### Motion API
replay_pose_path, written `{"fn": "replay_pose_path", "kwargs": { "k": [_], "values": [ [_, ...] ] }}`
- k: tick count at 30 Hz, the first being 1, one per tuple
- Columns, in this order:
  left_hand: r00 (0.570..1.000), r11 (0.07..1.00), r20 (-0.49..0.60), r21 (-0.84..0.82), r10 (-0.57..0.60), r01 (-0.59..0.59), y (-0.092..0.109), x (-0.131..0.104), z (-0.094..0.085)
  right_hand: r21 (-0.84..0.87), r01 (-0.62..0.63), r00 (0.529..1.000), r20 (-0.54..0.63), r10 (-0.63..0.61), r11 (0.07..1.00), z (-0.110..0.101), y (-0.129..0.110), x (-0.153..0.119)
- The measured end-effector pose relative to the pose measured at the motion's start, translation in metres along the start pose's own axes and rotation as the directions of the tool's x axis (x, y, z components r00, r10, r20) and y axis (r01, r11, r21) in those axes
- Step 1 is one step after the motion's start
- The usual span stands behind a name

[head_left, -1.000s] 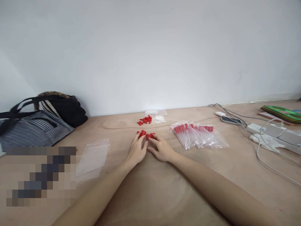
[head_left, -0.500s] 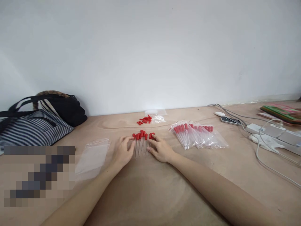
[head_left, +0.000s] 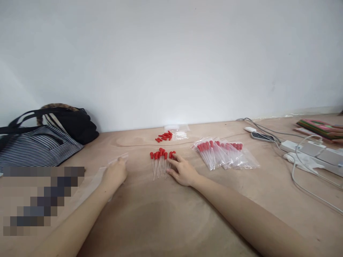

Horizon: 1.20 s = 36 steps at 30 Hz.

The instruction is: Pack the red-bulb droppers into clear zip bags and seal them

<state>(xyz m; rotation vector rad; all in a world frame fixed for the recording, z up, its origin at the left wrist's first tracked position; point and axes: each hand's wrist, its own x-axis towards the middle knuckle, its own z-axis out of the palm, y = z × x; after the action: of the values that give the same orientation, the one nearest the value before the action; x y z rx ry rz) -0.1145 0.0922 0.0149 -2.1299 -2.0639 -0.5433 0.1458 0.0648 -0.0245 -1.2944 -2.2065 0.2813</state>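
Several droppers (head_left: 160, 162) with red rubber bulbs and clear thin stems lie side by side in the middle of the table. My right hand (head_left: 183, 171) rests at their right edge, fingers apart, thumb and forefinger by the rightmost stems. To the left, my left hand (head_left: 115, 173) is over the clear plastic zip bags (head_left: 92, 184), its fingers closed at the top edge of a bag. My palm and forearm hide part of these bags. Filled bags of droppers (head_left: 214, 157) overlap on the right.
Loose red bulbs (head_left: 164, 136) and a clear bag of glass tubes (head_left: 180, 135) lie near the wall. A striped bag (head_left: 40, 144) stands left. On the right are a phone (head_left: 262, 137), power strips (head_left: 311, 151), cables and another person's hand (head_left: 337, 132) at colourful items.
My left hand has left the droppers and moved left onto the zip bags, closing at their top edge. My right hand has stayed beside the droppers. Another person's hand has appeared at far right.
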Motion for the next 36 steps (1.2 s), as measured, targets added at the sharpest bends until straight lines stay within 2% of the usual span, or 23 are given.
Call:
{"fn": "replay_pose_path", "kwargs": {
  "k": [5,7,9,10,11,12,14,15,18,20,22,26,29,33,36],
  "values": [
    [0.993,0.985,0.045,0.132,0.108,-0.113,0.043,-0.003,0.004,0.037,0.005,0.999,-0.035,-0.004,0.999,0.002,0.0,0.001],
    [0.984,0.974,0.031,0.135,0.178,-0.18,0.059,-0.011,0.003,0.081,0.0,0.993,-0.118,0.01,0.997,0.001,0.001,0.001],
    [0.951,0.945,0.009,0.102,0.31,-0.31,0.072,-0.024,0.002,0.125,0.01,0.969,-0.245,0.021,0.992,-0.002,0.003,-0.003],
    [0.881,0.88,-0.034,0.06,0.473,-0.47,0.078,-0.033,0.001,0.136,0.043,0.955,-0.297,-0.001,0.99,-0.004,0.004,-0.006],
    [0.79,0.793,-0.074,0.019,0.609,-0.609,0.083,-0.043,0.001,0.134,0.094,0.941,-0.336,-0.044,0.987,-0.008,0.005,-0.011],
    [0.714,0.717,-0.107,-0.012,0.692,-0.697,0.087,-0.053,0.0,0.115,0.17,0.927,-0.355,-0.119,0.979,-0.012,0.006,-0.017],
    [0.622,0.62,-0.14,-0.058,0.771,-0.782,0.093,-0.074,0.001,0.018,0.316,0.894,-0.341,-0.291,0.949,-0.021,0.008,-0.033],
    [0.598,0.592,-0.136,-0.082,0.79,-0.801,0.095,-0.083,0.0,-0.043,0.36,0.872,-0.34,-0.353,0.932,-0.026,0.01,-0.04],
    [0.618,0.598,-0.061,-0.197,0.784,-0.777,0.098,-0.1,-0.003,-0.159,0.481,0.83,-0.234,-0.506,0.862,-0.037,0.014,-0.059],
    [0.643,0.61,0.001,-0.318,0.766,-0.726,0.1,-0.102,-0.007,-0.178,0.559,0.797,-0.152,-0.584,0.81,-0.04,0.014,-0.064],
    [0.652,0.597,0.032,-0.437,0.758,-0.673,0.1,-0.099,-0.01,-0.18,0.606,0.769,-0.119,-0.628,0.775,-0.04,0.012,-0.062],
    [0.659,0.577,0.111,-0.605,0.744,-0.549,0.1,-0.089,-0.01,-0.178,0.64,0.73,-0.161,-0.664,0.747,-0.031,0.002,-0.051],
    [0.668,0.598,0.181,-0.649,0.722,-0.47,0.096,-0.089,-0.005,-0.183,0.643,0.709,-0.225,-0.668,0.744,-0.027,-0.005,-0.048],
    [0.637,0.581,0.201,-0.665,0.744,-0.469,0.09,-0.091,0.0,-0.197,0.633,0.707,-0.247,-0.663,0.748,-0.029,-0.009,-0.05],
    [0.643,0.573,0.189,-0.678,0.742,-0.46,0.088,-0.092,0.002,-0.222,0.639,0.7,-0.23,-0.676,0.737,-0.03,-0.008,-0.052]
  ]
}}
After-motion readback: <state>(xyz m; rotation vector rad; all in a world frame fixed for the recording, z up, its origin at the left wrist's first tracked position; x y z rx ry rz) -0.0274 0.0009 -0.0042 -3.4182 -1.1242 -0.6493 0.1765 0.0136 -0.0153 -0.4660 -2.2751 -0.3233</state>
